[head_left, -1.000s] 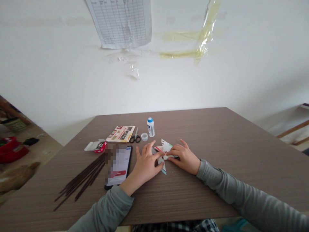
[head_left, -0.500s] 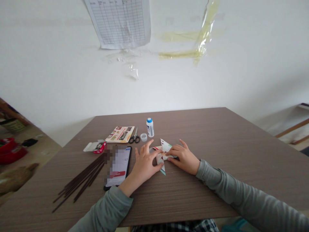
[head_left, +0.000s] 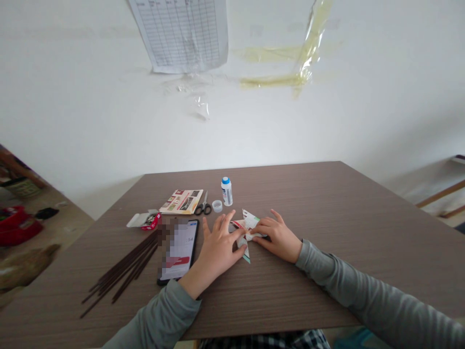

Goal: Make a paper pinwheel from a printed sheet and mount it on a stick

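A folded paper pinwheel point(head_left: 250, 219), white with red and green print, lies on the table between my hands. My left hand point(head_left: 221, 245) has its thumb and index finger closed on the pinwheel's left and near side, while its other fingers are raised. From the right, my right hand point(head_left: 278, 237) pinches the paper near the middle, fingers bent together and little finger lifted. Both hands cover part of the pinwheel, so its centre is partly hidden. Behind it stand a white glue bottle with a blue cap point(head_left: 226, 191) and a small clear cap point(head_left: 217, 206).
On the brown table point(head_left: 308, 194), scissors point(head_left: 203, 206) lie beside a printed booklet point(head_left: 181, 201). Left of my left hand are a phone point(head_left: 179, 249), thin brown sticks point(head_left: 125, 266) and an opened small red-and-white box point(head_left: 148, 221). A wall rises behind the table.
My left thumb and index finger have shifted slightly to the right over the pinwheel, covering more of it. My right hand stays almost still. The phone's number has gone from 53 to 54.
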The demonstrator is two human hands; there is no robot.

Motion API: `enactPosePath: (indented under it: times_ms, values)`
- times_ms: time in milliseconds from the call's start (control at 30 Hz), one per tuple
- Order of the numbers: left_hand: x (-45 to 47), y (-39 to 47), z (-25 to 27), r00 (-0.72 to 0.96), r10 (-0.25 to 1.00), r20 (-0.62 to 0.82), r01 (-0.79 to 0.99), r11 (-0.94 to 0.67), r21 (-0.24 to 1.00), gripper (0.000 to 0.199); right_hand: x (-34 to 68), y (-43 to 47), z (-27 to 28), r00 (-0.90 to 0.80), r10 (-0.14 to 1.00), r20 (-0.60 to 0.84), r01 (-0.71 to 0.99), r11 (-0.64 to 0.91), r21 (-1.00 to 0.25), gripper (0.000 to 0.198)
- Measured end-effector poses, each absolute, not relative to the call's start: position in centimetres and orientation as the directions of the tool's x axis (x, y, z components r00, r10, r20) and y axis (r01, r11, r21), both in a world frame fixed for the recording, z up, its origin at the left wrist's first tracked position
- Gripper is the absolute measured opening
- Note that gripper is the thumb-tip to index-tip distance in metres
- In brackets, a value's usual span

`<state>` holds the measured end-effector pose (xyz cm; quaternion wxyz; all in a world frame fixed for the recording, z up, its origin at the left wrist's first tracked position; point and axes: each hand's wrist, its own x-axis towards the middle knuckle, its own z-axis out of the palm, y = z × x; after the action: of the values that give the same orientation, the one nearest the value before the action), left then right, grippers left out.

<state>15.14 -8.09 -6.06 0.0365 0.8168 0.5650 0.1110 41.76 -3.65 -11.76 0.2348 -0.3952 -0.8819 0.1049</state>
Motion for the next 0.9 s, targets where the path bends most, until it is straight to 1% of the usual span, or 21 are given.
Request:
enactPosePath:
  times_ms: [200, 367, 500, 567, 700, 900]
  values:
    - [15.15, -8.12, -5.96, 0.308, 0.940, 0.145, 0.921, -0.333, 0.201, 0.038, 41.46, -3.74, -11.30, -0.562, 0.772, 0.297, 0.671, 0.635, -0.382, 0.025]
    - [14.98, -7.96, -6.12, 0.293, 0.946, 0.141, 0.921, -0.319, 0.225, 0.040, 41.38, -3.83, -11.08, -0.568, 0.770, 0.291, 0.665, 0.637, -0.389, 0.026]
    - [14.95, -7.80, -6.00, 0.278, 0.952, 0.129, 0.924, -0.301, 0.235, 0.057, 41.49, -3.94, -11.21, -0.566, 0.755, 0.331, 0.651, 0.656, -0.383, 0.027]
    - [14.96, -7.77, -5.95, 0.272, 0.954, 0.125, 0.925, -0.295, 0.241, 0.062, 41.56, -3.91, -11.31, -0.563, 0.754, 0.338, 0.651, 0.657, -0.381, 0.026]
    - [15.02, -7.84, -5.90, 0.290, 0.949, 0.125, 0.916, -0.313, 0.250, 0.056, 41.66, -3.74, -11.57, -0.571, 0.747, 0.340, 0.650, 0.664, -0.369, 0.025]
    - [15.04, -7.97, -5.65, 0.292, 0.953, 0.076, 0.926, -0.302, 0.229, 0.045, 41.76, -3.54, -11.99, -0.580, 0.738, 0.345, 0.651, 0.674, -0.349, 0.026]
